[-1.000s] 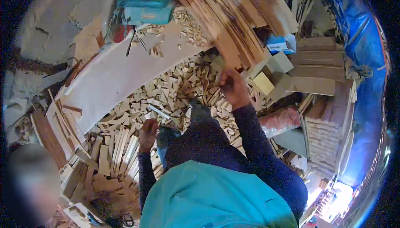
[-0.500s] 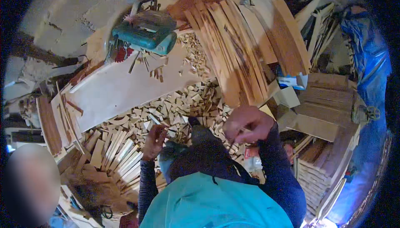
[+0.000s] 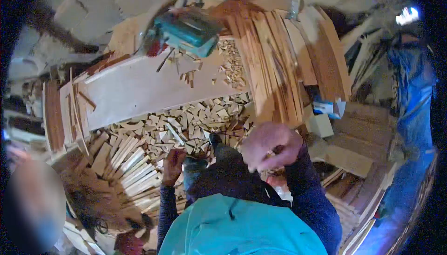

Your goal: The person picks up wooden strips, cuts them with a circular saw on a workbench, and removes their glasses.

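My right hand (image 3: pixel 272 148) is raised in front of my body with its fingers curled in. Blur hides whatever may be inside them. Lower and to the left, my left hand (image 3: pixel 173 166) hangs by my thigh, dark and smeared, its fingers bent. Below and beyond both hands spreads a heap of small wood offcuts (image 3: pixel 195 120). Left of my left hand, narrow wooden strips (image 3: pixel 132 171) lie fanned out. Long wooden boards (image 3: pixel 267 64) stretch away beyond my right hand.
A green power saw (image 3: pixel 188 31) stands on the pale sheet (image 3: pixel 135 89). Small cut blocks (image 3: pixel 231 66) lie beside the boards. Blue plastic sheeting (image 3: pixel 412 115) hangs at right, near a cardboard box (image 3: pixel 321 125). A person (image 3: pixel 37 204) with a blurred face is at far left.
The view has turned, so the saw and boards sit further right. My right hand appears slightly further left, still curled; my left hand stays low near my thigh.
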Motion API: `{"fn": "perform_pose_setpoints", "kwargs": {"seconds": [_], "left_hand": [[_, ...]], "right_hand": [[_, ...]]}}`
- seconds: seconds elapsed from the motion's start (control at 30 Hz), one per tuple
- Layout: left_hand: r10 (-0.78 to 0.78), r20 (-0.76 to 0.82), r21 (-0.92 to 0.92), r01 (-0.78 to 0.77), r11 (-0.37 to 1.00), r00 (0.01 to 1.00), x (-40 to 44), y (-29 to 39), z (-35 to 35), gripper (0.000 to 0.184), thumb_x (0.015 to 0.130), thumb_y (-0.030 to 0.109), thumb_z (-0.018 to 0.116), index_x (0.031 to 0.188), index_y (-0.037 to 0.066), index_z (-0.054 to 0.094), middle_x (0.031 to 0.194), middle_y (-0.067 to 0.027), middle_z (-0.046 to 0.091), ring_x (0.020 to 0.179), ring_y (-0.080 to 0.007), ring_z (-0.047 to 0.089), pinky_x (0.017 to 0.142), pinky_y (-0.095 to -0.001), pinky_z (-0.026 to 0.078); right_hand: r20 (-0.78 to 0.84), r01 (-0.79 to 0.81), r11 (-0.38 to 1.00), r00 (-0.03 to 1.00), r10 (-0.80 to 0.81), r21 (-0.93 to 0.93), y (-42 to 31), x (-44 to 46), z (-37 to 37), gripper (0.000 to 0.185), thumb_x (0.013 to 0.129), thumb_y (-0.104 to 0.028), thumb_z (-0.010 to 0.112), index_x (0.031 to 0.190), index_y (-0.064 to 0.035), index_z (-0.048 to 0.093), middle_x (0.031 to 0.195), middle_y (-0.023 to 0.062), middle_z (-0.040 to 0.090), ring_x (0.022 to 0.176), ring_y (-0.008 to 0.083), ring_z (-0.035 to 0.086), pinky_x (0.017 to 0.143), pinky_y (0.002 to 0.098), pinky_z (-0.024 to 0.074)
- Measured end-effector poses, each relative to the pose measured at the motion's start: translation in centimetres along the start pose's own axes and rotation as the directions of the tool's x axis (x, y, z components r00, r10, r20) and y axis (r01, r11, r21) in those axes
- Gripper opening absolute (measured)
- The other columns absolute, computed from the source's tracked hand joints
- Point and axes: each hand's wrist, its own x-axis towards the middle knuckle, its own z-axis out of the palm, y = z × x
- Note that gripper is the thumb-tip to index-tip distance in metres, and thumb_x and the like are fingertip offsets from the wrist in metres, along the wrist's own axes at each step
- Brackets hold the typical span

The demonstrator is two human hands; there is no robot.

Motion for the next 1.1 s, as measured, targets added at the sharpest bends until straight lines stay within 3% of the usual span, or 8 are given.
{"fn": "perform_pose_setpoints", "kwargs": {"seconds": [0.07, 0.1, 0.3, 0.37, 0.57, 0.73, 0.9, 1.1], "left_hand": [[0.015, -0.044, 0.139, -0.009, 0.990, 0.999, -2.0, -3.6, 0.1, 0.014, 0.097, 0.008, 0.059, 0.110, 0.001, 0.059, 0.097, -0.0096, 0.068, 0.090, -0.0196, 0.064, 0.084, -0.0314, 0.052], [-0.191, -0.071, -0.212, 0.172, 0.962, 0.979, -2.8, -4.0, 0.7, 0.014, 0.095, 0.008, 0.060, 0.107, 0.001, 0.061, 0.098, -0.0142, 0.067, 0.094, -0.0254, 0.065, 0.087, -0.0346, 0.052], [0.072, -0.108, 0.375, -0.027, 0.927, 0.992, -9.0, -15.4, 3.6, 0.023, 0.094, 0.010, 0.060, 0.115, 0.001, 0.062, 0.110, -0.0175, 0.066, 0.104, -0.0285, 0.064, 0.091, -0.0364, 0.051], [0.019, -0.173, 0.079, -0.005, 0.997, 0.985, -12.1, -23.8, 7.0, 0.024, 0.095, 0.011, 0.060, 0.116, -0.001, 0.061, 0.111, -0.0179, 0.066, 0.105, -0.0287, 0.064, 0.091, -0.0368, 0.051], [-0.190, -0.203, 0.009, 0.196, 0.981, 0.960, -10.7, -17.8, 6.4, 0.025, 0.093, 0.010, 0.063, 0.115, -0.001, 0.060, 0.100, -0.0142, 0.067, 0.091, -0.0233, 0.064, 0.081, -0.0340, 0.052], [-0.329, -0.218, -0.043, 0.328, 0.944, 0.919, -11.4, -17.4, 6.4, 0.016, 0.093, 0.016, 0.060, 0.102, 0.004, 0.065, 0.096, -0.0151, 0.066, 0.091, -0.0323, 0.061, 0.084, -0.0413, 0.049], [-0.143, -0.281, 0.110, 0.180, 0.978, 0.949, -10.9, -18.8, 4.1, 0.016, 0.095, 0.016, 0.062, 0.101, 0.002, 0.063, 0.081, -0.0096, 0.066, 0.068, -0.0176, 0.061, 0.064, -0.0343, 0.051], [-0.430, -0.311, -0.443, 0.271, 0.855, 0.848, -10.5, -18.2, 0.9, 0.014, 0.096, 0.009, 0.056, 0.107, 0.003, 0.060, 0.083, -0.0132, 0.067, 0.073, -0.0161, 0.068, 0.060, -0.0314, 0.053]], "right_hand": [[0.064, -0.115, 0.987, 0.990, 0.122, -0.109, 1.8, -0.3, -1.0, 0.013, 0.085, -0.014, 0.075, 0.085, -0.0017, 0.074, 0.082, 0.0111, 0.073, 0.071, 0.0306, 0.069, 0.065, 0.0413, 0.0529], [0.146, -0.131, 0.983, 0.978, 0.149, -0.125, 2.8, -0.5, -1.0, 0.013, 0.085, -0.016, 0.076, 0.085, -0.0035, 0.074, 0.084, 0.0099, 0.073, 0.074, 0.0302, 0.070, 0.068, 0.0409, 0.0533], [0.305, -0.304, 0.940, 0.920, 0.246, 0.157, 8.6, 2.3, 1.4, 0.016, 0.089, -0.017, 0.072, 0.092, -0.0016, 0.070, 0.093, 0.0130, 0.072, 0.088, 0.0303, 0.070, 0.080, 0.0418, 0.0540], [0.380, -0.453, 0.822, 0.868, 0.320, 0.344, 11.8, 2.0, 1.3, 0.015, 0.090, -0.018, 0.071, 0.092, -0.0023, 0.070, 0.097, 0.0139, 0.071, 0.091, 0.0316, 0.069, 0.083, 0.0422, 0.0542], [0.409, -0.412, 0.626, 0.899, 0.159, 0.662, 17.6, 2.8, 4.0, 0.010, 0.091, -0.014, 0.067, 0.099, -0.0074, 0.067, 0.096, 0.0140, 0.068, 0.074, 0.0330, 0.066, 0.066, 0.0487, 0.0522], [0.151, -0.056, 0.524, 0.978, -0.142, 0.850, 16.4, 6.6, 7.8, 0.020, 0.093, -0.005, 0.062, 0.098, 0.0139, 0.063, 0.079, 0.0207, 0.065, 0.061, 0.0326, 0.062, 0.061, 0.0470, 0.0541], [0.414, 0.048, 0.788, 0.830, -0.373, 0.613, 10.5, 12.5, 4.5, 0.023, 0.096, -0.015, 0.058, 0.090, 0.0062, 0.066, 0.091, 0.0203, 0.067, 0.068, 0.0311, 0.062, 0.063, 0.0461, 0.0543], [0.731, 0.136, 0.948, 0.607, -0.310, 0.289, 0.9, 14.2, 2.1, 0.038, 0.099, -0.035, 0.053, 0.102, -0.0010, 0.069, 0.101, 0.0199, 0.069, 0.084, 0.0315, 0.066, 0.086, 0.0531, 0.0517]]}}
